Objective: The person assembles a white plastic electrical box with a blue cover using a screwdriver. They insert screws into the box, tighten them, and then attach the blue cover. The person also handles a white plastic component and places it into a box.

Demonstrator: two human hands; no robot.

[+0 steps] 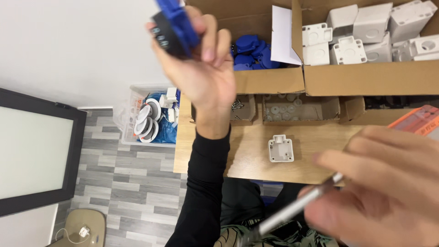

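Fingers of the right hand (388,192), blurred and closest to the camera at the lower right, are curled in a closed grip on a slim silver tool (292,208), perhaps a screwdriver, whose shaft slants down toward the lap. Beyond it, on the wooden tabletop (247,155), 1 white plastic housing (281,148) lies alone with its hollow side up, apart from both hands. The left hand (201,68), on a black-sleeved forearm that rises straight from the body, is raised high above the tabletop's left edge, palm toward the camera; its grip is closed around a blue and black part (173,27) pinched between thumb and fingers, held level with the boxes. As a judgement, the work looks mid-way: the blue part is in hand and not joined to the white housing, which lies untouched. Behind the housing stand small open cardboard trays, 1 with screws (238,106) and 1 with pale round pieces (288,107). Farther back, a large cardboard box holds blue parts (251,50), and its neighbour is stacked with white housings (366,32). An orange case (418,120) shows at the right edge, and a clear bin (151,116) stands on the grey floor at the left.
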